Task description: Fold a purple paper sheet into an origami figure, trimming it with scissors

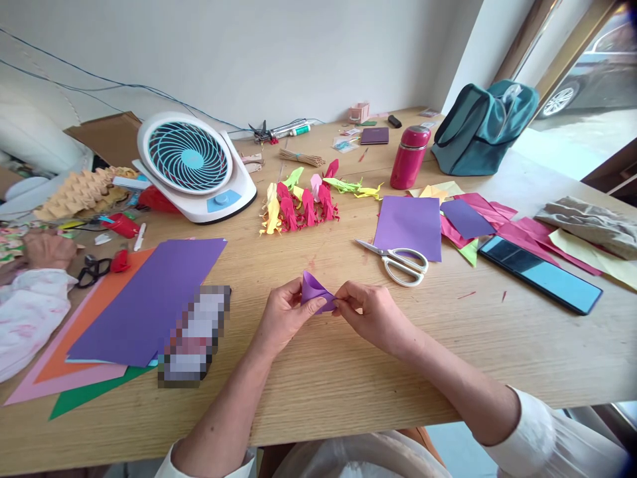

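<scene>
A small piece of folded purple paper (pixel 314 291) is held between both hands above the wooden table, its upper left part standing up as a pointed flap. My left hand (pixel 288 312) pinches it from the left, thumb across the front. At its right corner, the fingertips of my right hand (pixel 371 312) are closed on the same paper. White-handled scissors (pixel 403 264) lie half open beyond my right hand, partly over a flat purple sheet (pixel 411 222). Several folded paper figures (pixel 303 206) in red, yellow, green and pink are grouped farther back.
Stacked coloured sheets (pixel 154 292) and a pixelated phone-like object (pixel 196 335) lie left. A white fan (pixel 194 166), red flask (pixel 411 158) and teal bag (pixel 485 129) stand behind. A tablet (pixel 540 273) and paper scraps (pixel 490 212) lie right. Another person's hand (pixel 50 249) rests far left.
</scene>
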`<state>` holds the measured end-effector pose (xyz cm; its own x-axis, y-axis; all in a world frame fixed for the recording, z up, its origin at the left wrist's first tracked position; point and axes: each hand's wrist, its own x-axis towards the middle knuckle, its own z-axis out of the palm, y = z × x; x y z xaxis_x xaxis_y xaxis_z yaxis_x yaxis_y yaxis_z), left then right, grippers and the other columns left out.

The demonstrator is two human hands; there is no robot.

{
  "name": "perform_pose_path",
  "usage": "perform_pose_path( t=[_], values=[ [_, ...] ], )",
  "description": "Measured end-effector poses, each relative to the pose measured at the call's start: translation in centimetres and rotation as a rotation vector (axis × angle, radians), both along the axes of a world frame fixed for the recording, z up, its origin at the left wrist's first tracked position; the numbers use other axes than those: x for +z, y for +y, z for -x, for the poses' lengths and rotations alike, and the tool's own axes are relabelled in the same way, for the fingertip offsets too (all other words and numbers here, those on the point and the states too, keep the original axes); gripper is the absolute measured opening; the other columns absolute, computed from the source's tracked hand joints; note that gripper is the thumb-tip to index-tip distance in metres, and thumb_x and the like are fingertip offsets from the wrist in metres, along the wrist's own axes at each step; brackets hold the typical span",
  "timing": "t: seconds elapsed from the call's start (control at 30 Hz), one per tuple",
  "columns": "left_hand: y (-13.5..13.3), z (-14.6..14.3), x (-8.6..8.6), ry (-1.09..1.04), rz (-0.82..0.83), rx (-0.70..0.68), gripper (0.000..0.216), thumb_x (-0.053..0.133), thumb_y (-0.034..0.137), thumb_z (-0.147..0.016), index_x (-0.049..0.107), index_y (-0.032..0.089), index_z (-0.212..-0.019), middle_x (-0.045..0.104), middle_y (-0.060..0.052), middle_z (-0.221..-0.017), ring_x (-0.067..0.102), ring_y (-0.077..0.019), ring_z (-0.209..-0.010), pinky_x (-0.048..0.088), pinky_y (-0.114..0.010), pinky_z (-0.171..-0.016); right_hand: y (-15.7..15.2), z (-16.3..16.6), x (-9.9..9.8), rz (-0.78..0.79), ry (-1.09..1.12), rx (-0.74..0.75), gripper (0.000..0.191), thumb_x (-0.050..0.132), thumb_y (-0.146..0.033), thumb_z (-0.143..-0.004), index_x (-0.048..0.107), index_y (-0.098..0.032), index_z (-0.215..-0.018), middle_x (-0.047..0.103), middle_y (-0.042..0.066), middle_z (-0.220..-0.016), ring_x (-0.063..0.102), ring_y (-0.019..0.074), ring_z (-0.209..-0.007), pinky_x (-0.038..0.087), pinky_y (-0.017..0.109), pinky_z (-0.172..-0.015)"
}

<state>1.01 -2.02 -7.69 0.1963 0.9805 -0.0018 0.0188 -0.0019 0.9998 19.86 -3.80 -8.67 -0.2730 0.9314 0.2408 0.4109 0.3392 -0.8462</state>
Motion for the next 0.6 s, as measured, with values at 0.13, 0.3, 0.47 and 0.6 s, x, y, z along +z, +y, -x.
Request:
perform_pose_path(
  t=[0.13,0.3,0.47,0.6],
  values=[
    [-0.04,0.1,0.05,0.003,-0.006,0.006,0.025,0.084,0.034,-0.071,0.069,0.015,-0.075,0.067,-0.001,-0.074,0.06,-0.0136,-0.071,0.052,-0.024,-0.069,-0.02,-0.08,0.08,0.022,0.023,0.013,0.013,0.055,-0.013,-0.087,0.057,-0.022,-0.078,0.073,0.001,-0.072,0.07,0.0153,-0.067,0.048,0.025,-0.061],
    [0.02,0.12,0.11,-0.006,-0.027,0.045,0.026,0.083,0.036,-0.07,0.068,0.015,-0.073,0.065,0.0,-0.073,0.059,-0.0133,-0.07,0.051,-0.024,-0.068,-0.08,-0.1,0.12,0.052,0.029,0.023,0.014,0.056,-0.012,-0.087,0.058,-0.023,-0.078,0.074,0.001,-0.073,0.071,0.0163,-0.068,0.05,0.026,-0.061],
    [0.01,0.15,-0.03,-0.001,-0.039,0.079,0.026,0.084,0.036,-0.07,0.068,0.015,-0.073,0.066,-0.001,-0.073,0.059,-0.0137,-0.07,0.051,-0.024,-0.068,-0.14,-0.06,0.17,0.072,0.052,0.045,0.012,0.056,-0.014,-0.088,0.059,-0.023,-0.081,0.075,0.0,-0.075,0.071,0.0163,-0.069,0.051,0.026,-0.063],
    [-0.04,0.1,-0.01,-0.002,-0.041,0.1,0.027,0.085,0.036,-0.069,0.069,0.016,-0.072,0.067,-0.001,-0.071,0.06,-0.0136,-0.068,0.051,-0.023,-0.066,-0.2,0.0,0.16,0.095,0.121,0.076,0.006,0.057,-0.022,-0.092,0.063,-0.023,-0.089,0.076,0.0,-0.078,0.072,0.0164,-0.07,0.052,0.027,-0.064]
  ],
)
